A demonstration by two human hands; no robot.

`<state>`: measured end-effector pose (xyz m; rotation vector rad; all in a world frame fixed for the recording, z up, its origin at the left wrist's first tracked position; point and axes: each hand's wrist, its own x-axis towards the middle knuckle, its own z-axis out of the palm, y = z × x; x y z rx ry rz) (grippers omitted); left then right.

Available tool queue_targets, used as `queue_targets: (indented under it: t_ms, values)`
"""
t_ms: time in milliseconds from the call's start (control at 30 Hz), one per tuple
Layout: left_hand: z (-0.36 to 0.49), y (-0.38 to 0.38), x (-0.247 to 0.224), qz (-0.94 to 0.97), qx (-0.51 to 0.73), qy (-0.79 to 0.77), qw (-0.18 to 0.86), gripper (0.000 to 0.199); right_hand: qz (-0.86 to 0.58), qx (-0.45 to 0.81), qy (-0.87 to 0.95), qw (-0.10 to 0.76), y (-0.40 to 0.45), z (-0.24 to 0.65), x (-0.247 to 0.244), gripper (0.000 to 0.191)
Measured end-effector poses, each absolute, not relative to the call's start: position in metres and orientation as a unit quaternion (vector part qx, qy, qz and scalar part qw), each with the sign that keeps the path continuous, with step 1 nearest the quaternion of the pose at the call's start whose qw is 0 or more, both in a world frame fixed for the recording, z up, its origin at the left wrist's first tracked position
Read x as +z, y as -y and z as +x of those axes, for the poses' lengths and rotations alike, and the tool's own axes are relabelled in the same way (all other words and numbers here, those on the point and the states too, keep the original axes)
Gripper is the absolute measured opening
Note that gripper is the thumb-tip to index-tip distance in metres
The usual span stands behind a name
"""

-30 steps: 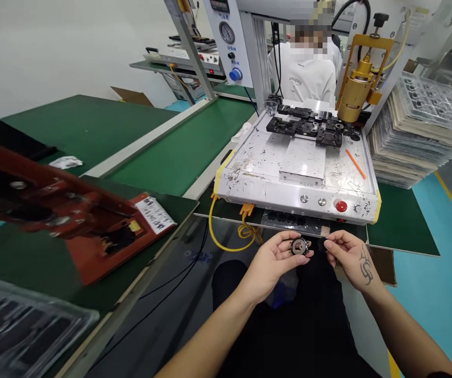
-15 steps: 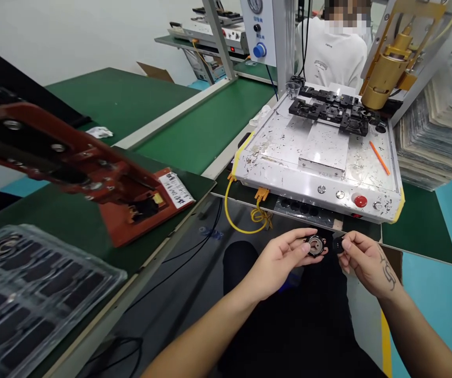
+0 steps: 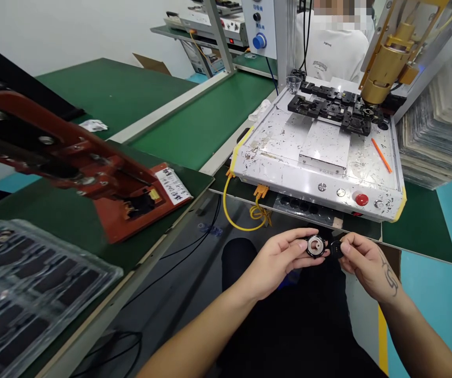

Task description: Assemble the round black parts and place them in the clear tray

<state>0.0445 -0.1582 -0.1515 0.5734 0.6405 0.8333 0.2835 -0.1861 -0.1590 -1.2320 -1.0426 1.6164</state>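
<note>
Above my lap, my left hand (image 3: 284, 257) is closed on a round black ring-shaped part (image 3: 316, 245) with a silvery inner rim, its open face turned up. Just to the right, my right hand (image 3: 361, 260) pinches a small black disc (image 3: 336, 249) between thumb and fingers. The disc is close beside the ring; whether their edges touch is unclear. Both hands are in front of a white machine (image 3: 281, 173) carrying black fixtures (image 3: 330, 110) under a gold cylinder (image 3: 383, 73).
A red press (image 3: 131, 215) and a clear tray of dark parts (image 3: 52, 283) lie on the left green table. An orange stick (image 3: 381, 155) rests on the machine. Stacked trays (image 3: 430, 136) stand at right. A person in white (image 3: 328, 50) is behind the machine. A yellow cable (image 3: 228, 210) hangs down.
My right hand has turned slightly, and more of the black disc shows, nearer the ring. The ring in my left hand faces up a little more. The camera view has shifted slightly.
</note>
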Motion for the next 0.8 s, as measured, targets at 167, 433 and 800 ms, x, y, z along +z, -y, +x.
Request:
queue_targets:
  t_ms: [167,433,800]
  values:
    - [0.0442,0.1595,-0.1522,0.278,0.394,-0.299,0.823,0.043,-0.510,0.619,0.432,0.413,0.1856,0.2839,-0.1580,0.037]
    - [0.0438,0.1618,-0.1545,0.297,0.404,-0.301,0.811,0.041,-0.525,0.597,0.449,0.409,0.1830,0.2837,-0.1609,0.038]
    - [0.0428,0.1619,-0.1540,0.282,0.400,-0.298,0.820,0.039,-0.538,0.582,0.463,0.398,0.1824,0.2808,-0.1587,0.039]
